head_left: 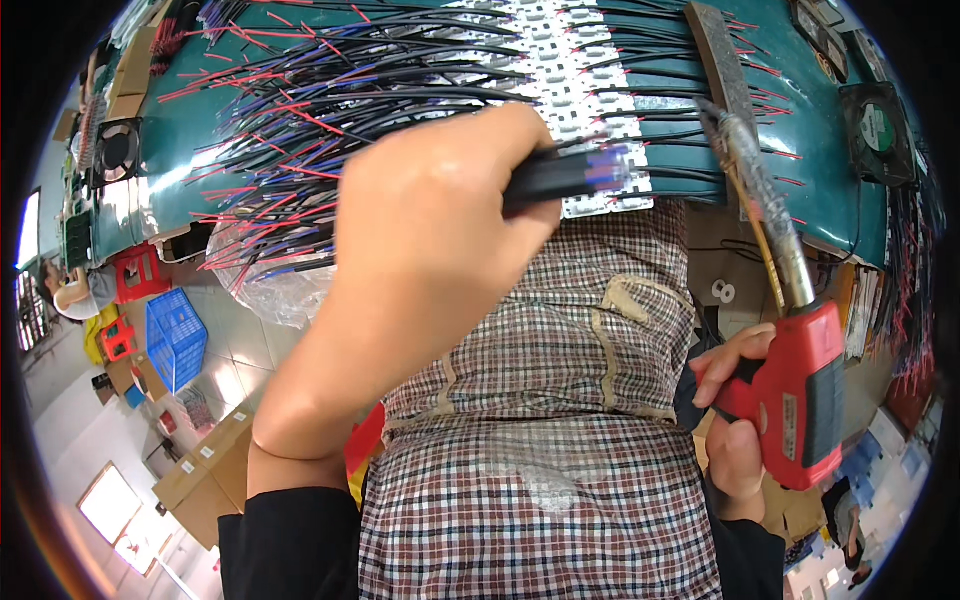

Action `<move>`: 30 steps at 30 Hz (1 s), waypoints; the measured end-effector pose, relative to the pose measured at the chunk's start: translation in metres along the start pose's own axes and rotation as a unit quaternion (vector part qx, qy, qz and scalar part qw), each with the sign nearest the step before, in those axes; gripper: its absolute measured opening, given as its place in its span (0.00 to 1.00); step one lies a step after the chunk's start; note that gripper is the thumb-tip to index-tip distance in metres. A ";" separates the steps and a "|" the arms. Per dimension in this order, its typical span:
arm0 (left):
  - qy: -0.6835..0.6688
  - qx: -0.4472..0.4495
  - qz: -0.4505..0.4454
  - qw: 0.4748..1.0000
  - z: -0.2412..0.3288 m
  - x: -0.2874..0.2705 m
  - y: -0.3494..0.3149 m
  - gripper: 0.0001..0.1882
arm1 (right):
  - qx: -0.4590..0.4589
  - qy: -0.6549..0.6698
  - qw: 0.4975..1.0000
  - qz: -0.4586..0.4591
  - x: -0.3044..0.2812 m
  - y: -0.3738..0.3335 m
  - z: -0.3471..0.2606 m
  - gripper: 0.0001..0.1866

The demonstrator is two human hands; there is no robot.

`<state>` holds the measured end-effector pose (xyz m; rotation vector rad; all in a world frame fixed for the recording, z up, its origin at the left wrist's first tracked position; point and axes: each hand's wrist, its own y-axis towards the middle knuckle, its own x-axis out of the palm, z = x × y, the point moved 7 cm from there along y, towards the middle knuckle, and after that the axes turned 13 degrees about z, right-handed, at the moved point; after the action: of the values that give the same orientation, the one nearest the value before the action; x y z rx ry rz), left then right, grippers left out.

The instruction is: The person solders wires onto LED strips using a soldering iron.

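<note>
My left hand (440,190) is closed around a short, thick black object (560,180) with a blurred blue-purple end; its kind is unclear. It is over a panel of small white circuit boards (560,60), from which black wires (430,98) with red and blue ends fan out to the left and shorter ones to the right. In my right hand (738,410) is a red-and-black soldering gun (800,400), gripped near its trigger. Its long metal barrel (775,215) points up toward a brown metal bar (722,60) lying across the right-hand wires.
A green work surface (170,140) spans the far side. Small fans (118,150) (878,135) stand at its left and right. Wire bundles (915,290) hang on the right. A checked apron (540,480) covers my lap. Blue crate (175,340), red stools (140,273) and cartons (205,480) are on the left.
</note>
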<state>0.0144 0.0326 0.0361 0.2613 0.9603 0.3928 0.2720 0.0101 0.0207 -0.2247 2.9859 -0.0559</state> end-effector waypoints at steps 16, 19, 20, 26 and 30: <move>0.041 -0.049 -0.001 0.998 -0.018 0.027 -0.030 0.09 | 0.118 -0.127 0.983 -0.061 -0.001 -0.034 0.040 0.11; 0.042 -0.048 -0.001 0.998 -0.018 0.027 -0.030 0.09 | 0.124 -0.122 0.983 -0.064 0.003 -0.034 0.040 0.09; 0.044 -0.049 -0.004 0.998 -0.018 0.028 -0.030 0.09 | 0.119 -0.118 0.984 -0.064 0.004 -0.033 0.039 0.08; 0.038 -0.045 0.007 0.998 -0.016 0.028 -0.030 0.09 | 0.089 -0.108 0.986 -0.089 0.008 -0.030 0.040 0.05; 0.036 -0.048 0.007 0.998 -0.014 0.028 -0.032 0.10 | 0.113 -0.111 0.984 -0.082 0.009 -0.030 0.040 0.04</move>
<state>0.0233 0.0168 -0.0043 0.1685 1.0086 0.4628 0.2731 -0.0219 -0.0191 -0.4198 2.7039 -0.3616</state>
